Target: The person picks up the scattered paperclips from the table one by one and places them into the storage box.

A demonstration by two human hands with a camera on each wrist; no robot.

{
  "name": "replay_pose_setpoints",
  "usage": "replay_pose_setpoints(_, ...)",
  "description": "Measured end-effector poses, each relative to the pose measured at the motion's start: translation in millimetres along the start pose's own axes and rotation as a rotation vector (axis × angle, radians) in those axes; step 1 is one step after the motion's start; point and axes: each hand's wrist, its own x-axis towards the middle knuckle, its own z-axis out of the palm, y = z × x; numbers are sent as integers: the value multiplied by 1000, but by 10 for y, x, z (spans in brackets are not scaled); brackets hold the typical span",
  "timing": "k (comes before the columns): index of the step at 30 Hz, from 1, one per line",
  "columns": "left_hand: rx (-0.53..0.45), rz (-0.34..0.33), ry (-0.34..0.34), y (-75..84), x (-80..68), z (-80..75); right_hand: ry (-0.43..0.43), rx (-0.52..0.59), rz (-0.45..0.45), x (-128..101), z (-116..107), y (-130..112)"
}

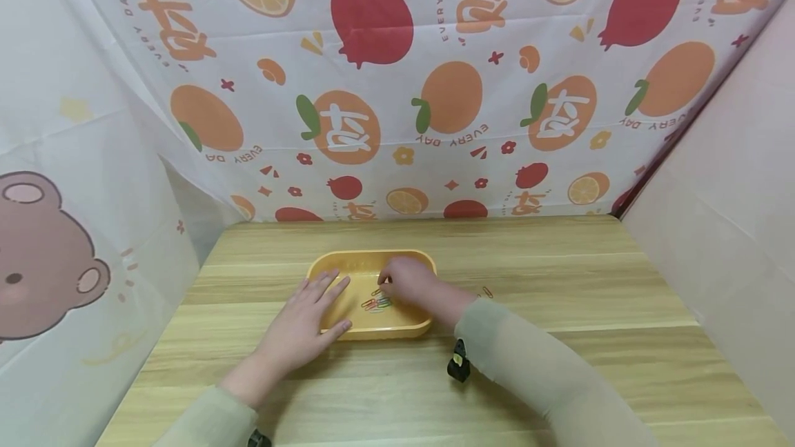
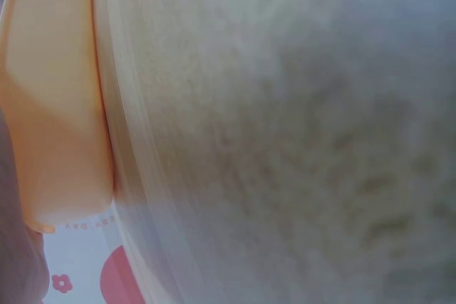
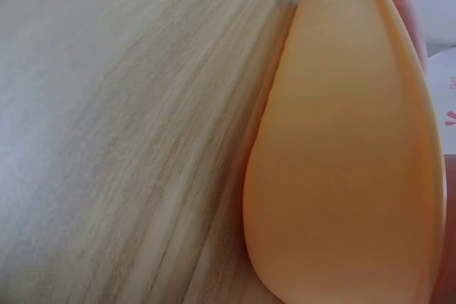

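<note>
Head view: left hand (image 1: 302, 323) lies flat on yellow tray (image 1: 406, 260) (fingers spread), right hand (image 1: 404, 281) pinches paper clips (image 1: 376, 303).

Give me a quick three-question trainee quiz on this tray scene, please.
1. True or false: the left hand lies flat with straight fingers on the yellow tray rim.
2. What lies in a small colourful heap inside the tray?
3. Where are the right hand fingers? A) inside the tray, over the paper clips; B) on the table, away from the tray.

Key: 1 true. 2 paper clips. 3 A.
</note>
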Motion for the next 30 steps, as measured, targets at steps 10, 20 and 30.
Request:
replay_pose_setpoints(10, 7, 2, 3, -20, -8, 0, 37, 97, 21, -36, -110, 17)
replay_pose_setpoints(20, 7, -3, -6, -7, -1, -9, 108, 247, 63, -190, -246, 32)
replay_pose_setpoints(30, 11, 7, 0, -10, 3, 10, 195, 367, 97, -419, -355, 183)
